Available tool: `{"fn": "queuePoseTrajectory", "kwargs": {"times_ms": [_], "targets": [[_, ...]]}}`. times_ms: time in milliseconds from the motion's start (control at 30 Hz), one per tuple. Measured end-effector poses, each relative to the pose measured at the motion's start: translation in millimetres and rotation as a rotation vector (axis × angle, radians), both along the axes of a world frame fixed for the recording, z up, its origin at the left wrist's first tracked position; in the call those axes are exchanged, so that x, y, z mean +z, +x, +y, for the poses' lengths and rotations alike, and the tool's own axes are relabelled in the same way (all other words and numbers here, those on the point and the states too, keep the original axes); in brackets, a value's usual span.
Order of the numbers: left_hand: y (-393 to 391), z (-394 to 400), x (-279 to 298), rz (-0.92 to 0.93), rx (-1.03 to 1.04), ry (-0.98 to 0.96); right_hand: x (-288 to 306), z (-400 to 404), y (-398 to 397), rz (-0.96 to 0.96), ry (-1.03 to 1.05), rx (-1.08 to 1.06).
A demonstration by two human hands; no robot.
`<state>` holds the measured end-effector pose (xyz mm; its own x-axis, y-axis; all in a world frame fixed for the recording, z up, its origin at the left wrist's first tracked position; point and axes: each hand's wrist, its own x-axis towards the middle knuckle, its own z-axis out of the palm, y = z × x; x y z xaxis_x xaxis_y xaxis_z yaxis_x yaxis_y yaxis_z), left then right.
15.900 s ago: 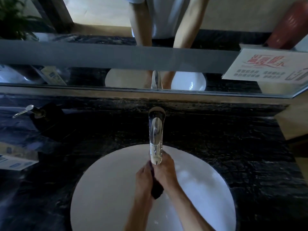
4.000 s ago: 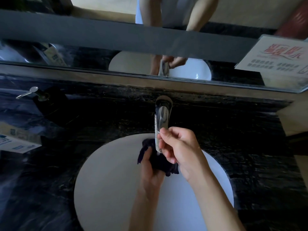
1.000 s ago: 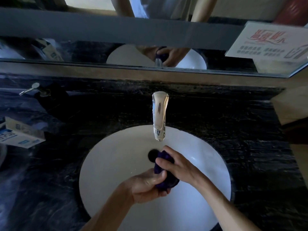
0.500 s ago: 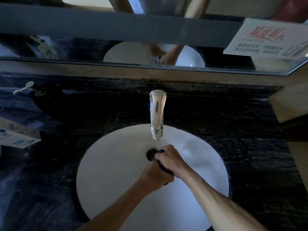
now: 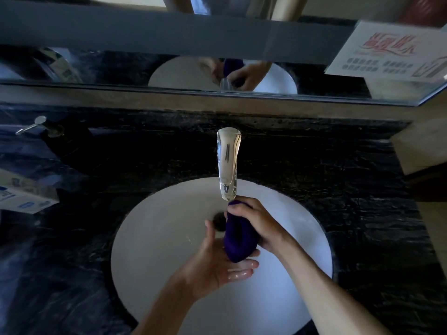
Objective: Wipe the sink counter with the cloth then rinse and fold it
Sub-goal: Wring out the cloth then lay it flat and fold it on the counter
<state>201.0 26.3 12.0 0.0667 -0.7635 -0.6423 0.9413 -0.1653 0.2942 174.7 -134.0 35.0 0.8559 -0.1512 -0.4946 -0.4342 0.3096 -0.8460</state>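
Note:
A dark purple cloth (image 5: 238, 234), bunched into a roll, hangs over the white round sink basin (image 5: 157, 238), just below the chrome faucet spout (image 5: 227, 163). My right hand (image 5: 260, 222) grips the upper part of the cloth with curled fingers. My left hand (image 5: 215, 259) lies open and palm up beneath the cloth's lower end, its wet fingers straight and touching it. The drain (image 5: 219, 220) shows just left of the cloth.
Black marble counter (image 5: 350, 201) surrounds the basin. A soap dispenser (image 5: 46, 128) stands at the back left and a tissue box (image 5: 23, 195) lies at the left edge. A mirror (image 5: 121, 68) with a printed sign (image 5: 391, 53) runs along the back.
My left hand let go of the cloth and opened flat beneath it. The cloth, wrung tight between both hands before, now shows as a longer roll held up by my right hand.

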Motion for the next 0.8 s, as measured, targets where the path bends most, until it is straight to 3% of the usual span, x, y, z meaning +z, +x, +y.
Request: {"fn": "queuePoseTrajectory", "kwargs": {"times_ms": [133, 233, 367, 467, 633, 800], "targets": [[-19.6, -5.0, 0.2, 0.294, 0.075, -0.002, -11.0, 7.8, -4.0, -0.035, 0.141, -0.077], [-31.7, -9.8, 1.7, 0.474, 0.190, -0.169, -10.0, 7.6, -9.3, -0.029, 0.170, 0.022], [-31.2, -10.0, 7.0, 0.523, 0.378, -0.287, 5.8, -2.3, -13.0, 0.074, 0.023, 0.261], [-30.1, -8.2, 9.8, 0.558, 0.353, -0.336, 20.6, -5.8, -12.8, 0.109, -0.123, 0.384], [-25.7, -8.8, 19.7, 0.208, 0.082, -0.246, 33.3, -5.5, -10.4, 0.129, -0.271, 0.435], [-6.2, -18.9, 34.1, -0.262, -0.200, 0.097, 24.9, 5.4, -2.7, 0.152, -0.412, 0.347]]}}
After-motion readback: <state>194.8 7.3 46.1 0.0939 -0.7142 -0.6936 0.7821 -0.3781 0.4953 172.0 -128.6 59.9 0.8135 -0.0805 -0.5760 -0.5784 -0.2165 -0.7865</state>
